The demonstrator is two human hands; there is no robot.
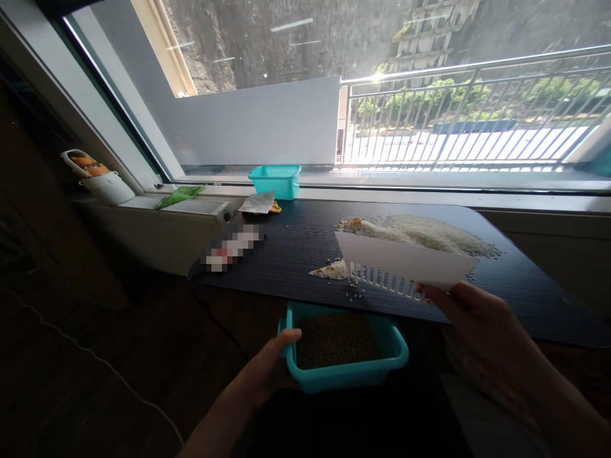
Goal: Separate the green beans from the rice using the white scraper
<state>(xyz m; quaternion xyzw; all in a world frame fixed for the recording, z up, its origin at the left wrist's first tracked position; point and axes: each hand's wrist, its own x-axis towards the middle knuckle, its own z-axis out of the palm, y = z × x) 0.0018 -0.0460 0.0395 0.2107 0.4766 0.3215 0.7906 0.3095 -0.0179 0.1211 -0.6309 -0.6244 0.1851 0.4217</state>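
Observation:
My left hand (272,366) grips the left rim of a teal plastic tub (346,376) held below the table's front edge; the tub holds small brownish-green beans (337,339). My right hand (470,318) holds a white slotted basket (405,264) by its right end, tilted over the dark table (296,254) just above the tub. Behind the basket lies a wide heap of white rice (429,232) with some beans mixed in at its left end. A small pile of rice and beans (331,271) sits left of the basket, and loose grains lie under it.
A second teal tub (275,180) stands on the window sill, with a folded packet (259,203) beside it. A white radiator (191,207) with a green cloth (180,194) is at the left, and a white appliance (102,184) further left. A cable (95,359) crosses the dark floor.

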